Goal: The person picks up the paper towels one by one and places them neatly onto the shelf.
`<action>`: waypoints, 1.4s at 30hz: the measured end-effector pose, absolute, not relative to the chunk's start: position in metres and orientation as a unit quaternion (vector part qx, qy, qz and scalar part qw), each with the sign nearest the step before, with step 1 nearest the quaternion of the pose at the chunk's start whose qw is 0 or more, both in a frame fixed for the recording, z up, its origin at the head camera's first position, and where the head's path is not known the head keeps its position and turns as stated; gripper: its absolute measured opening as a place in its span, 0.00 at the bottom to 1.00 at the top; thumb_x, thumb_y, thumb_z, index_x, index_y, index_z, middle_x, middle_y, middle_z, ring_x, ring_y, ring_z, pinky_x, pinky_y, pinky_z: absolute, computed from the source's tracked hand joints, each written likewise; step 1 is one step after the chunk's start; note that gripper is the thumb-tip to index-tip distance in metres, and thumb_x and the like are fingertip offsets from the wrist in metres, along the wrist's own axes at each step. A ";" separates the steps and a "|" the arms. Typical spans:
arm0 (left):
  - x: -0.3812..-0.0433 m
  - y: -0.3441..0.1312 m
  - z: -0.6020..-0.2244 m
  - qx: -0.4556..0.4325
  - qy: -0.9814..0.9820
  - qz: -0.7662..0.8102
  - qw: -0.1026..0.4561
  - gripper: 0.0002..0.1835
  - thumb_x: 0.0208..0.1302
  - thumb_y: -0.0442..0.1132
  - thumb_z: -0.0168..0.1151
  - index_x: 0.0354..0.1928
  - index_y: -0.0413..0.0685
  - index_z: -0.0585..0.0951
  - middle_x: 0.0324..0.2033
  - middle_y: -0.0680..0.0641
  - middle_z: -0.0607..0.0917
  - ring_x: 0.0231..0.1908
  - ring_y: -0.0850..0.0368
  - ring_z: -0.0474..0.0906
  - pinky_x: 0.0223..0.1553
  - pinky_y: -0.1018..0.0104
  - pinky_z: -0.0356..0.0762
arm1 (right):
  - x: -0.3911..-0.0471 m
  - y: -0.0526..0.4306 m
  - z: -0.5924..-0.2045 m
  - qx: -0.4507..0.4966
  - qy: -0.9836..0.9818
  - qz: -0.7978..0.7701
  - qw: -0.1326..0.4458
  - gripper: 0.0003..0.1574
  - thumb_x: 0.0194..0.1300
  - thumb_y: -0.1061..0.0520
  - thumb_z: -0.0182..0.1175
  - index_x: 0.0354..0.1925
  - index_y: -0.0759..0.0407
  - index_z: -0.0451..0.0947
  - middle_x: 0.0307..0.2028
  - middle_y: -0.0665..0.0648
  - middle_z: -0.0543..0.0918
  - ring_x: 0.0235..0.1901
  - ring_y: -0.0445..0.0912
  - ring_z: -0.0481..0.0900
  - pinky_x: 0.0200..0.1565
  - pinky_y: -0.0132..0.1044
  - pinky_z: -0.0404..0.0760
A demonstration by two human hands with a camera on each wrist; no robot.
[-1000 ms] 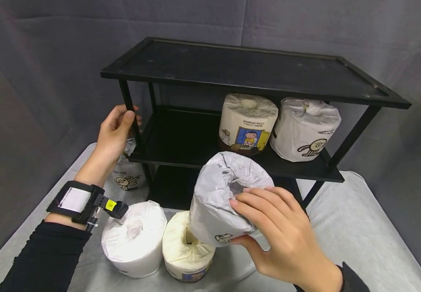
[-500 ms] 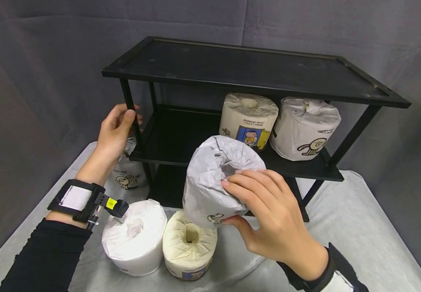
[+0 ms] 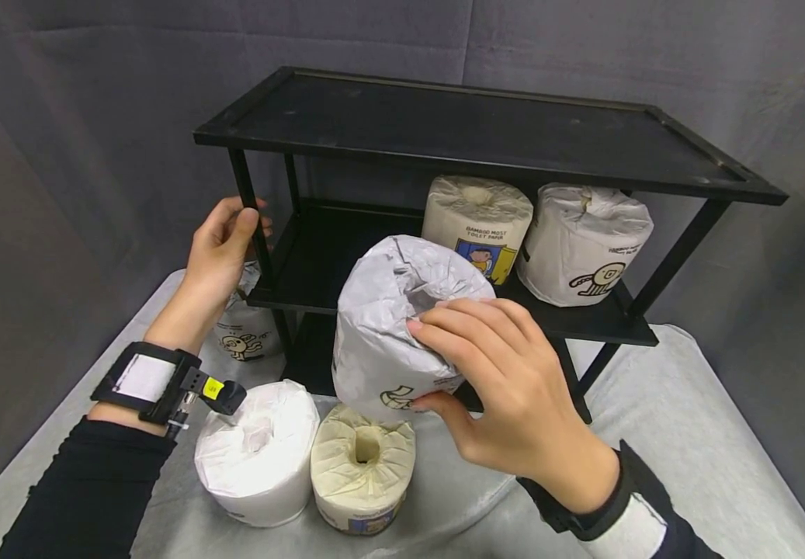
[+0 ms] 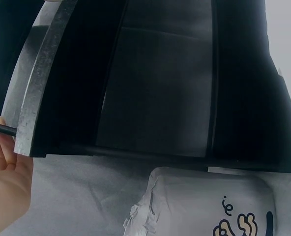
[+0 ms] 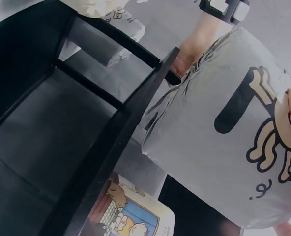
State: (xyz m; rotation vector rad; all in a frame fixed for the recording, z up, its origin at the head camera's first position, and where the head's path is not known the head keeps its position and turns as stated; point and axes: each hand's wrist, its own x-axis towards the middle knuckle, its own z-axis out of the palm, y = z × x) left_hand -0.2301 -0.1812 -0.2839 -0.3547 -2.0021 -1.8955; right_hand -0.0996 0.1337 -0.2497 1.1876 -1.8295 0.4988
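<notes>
Right fingers (image 3: 446, 344) pinch white roll (image 3: 372, 338) one-sidedly | left fingers (image 3: 243, 230) grip shelf post (image 3: 244, 180) | I judge: slip likeliest, dropping it toward cream roll (image 3: 362, 483) below right fingers

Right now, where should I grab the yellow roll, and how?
I'd pinch the yellow roll by its right rim, fingers in the hole, thumb outside, coming from above right: the hole opens upward, and the white roll crowds its left.
</notes>
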 end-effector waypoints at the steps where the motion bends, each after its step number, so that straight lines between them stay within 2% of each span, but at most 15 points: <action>1: -0.230 -0.181 -0.284 -0.125 -0.708 -0.671 0.179 0.15 0.72 0.50 0.54 0.53 0.53 0.78 0.40 0.54 0.80 0.45 0.58 0.76 0.49 0.67 0.72 | -0.100 0.132 -0.248 0.478 -0.735 0.200 0.438 0.28 0.54 0.53 0.69 0.52 0.65 0.80 0.47 0.60 0.84 0.49 0.55 0.80 0.54 0.50 0.72; 6: -0.231 -0.181 -0.284 -0.127 -0.706 -0.674 0.178 0.15 0.72 0.50 0.54 0.53 0.52 0.78 0.40 0.53 0.80 0.44 0.58 0.76 0.47 0.68 0.72 | -0.108 0.127 -0.243 0.480 -0.735 0.199 0.435 0.29 0.51 0.54 0.73 0.51 0.65 0.80 0.47 0.60 0.84 0.50 0.55 0.80 0.55 0.50 0.72; 15: -0.230 -0.182 -0.285 -0.123 -0.703 -0.679 0.172 0.11 0.72 0.50 0.54 0.50 0.59 0.78 0.40 0.53 0.80 0.43 0.58 0.76 0.47 0.70 0.73 | -0.131 0.122 -0.240 0.467 -0.765 0.174 0.409 0.35 0.46 0.57 0.77 0.54 0.62 0.80 0.49 0.59 0.84 0.54 0.53 0.78 0.58 0.48 0.70; 27: -0.230 -0.182 -0.285 -0.120 -0.712 -0.668 0.180 0.17 0.72 0.50 0.54 0.55 0.50 0.77 0.40 0.51 0.79 0.42 0.58 0.76 0.48 0.67 0.72 | -0.155 0.112 -0.229 0.458 -0.793 0.133 0.379 0.40 0.43 0.62 0.77 0.57 0.60 0.78 0.52 0.56 0.83 0.60 0.52 0.73 0.61 0.47 0.66; 35: -0.231 -0.182 -0.285 -0.125 -0.704 -0.675 0.181 0.14 0.72 0.50 0.55 0.53 0.53 0.78 0.39 0.50 0.79 0.41 0.58 0.76 0.46 0.69 0.74 | -0.170 0.103 -0.228 0.442 -0.815 0.126 0.354 0.41 0.46 0.60 0.78 0.60 0.59 0.76 0.55 0.55 0.82 0.62 0.52 0.70 0.61 0.48 0.66; 42: -0.231 -0.181 -0.286 -0.128 -0.700 -0.677 0.187 0.13 0.72 0.49 0.54 0.52 0.53 0.78 0.39 0.50 0.80 0.40 0.58 0.77 0.46 0.69 0.74 | -0.179 0.097 -0.226 0.413 -0.844 0.122 0.321 0.50 0.51 0.58 0.77 0.69 0.58 0.65 0.55 0.56 0.81 0.57 0.50 0.74 0.59 0.47 0.68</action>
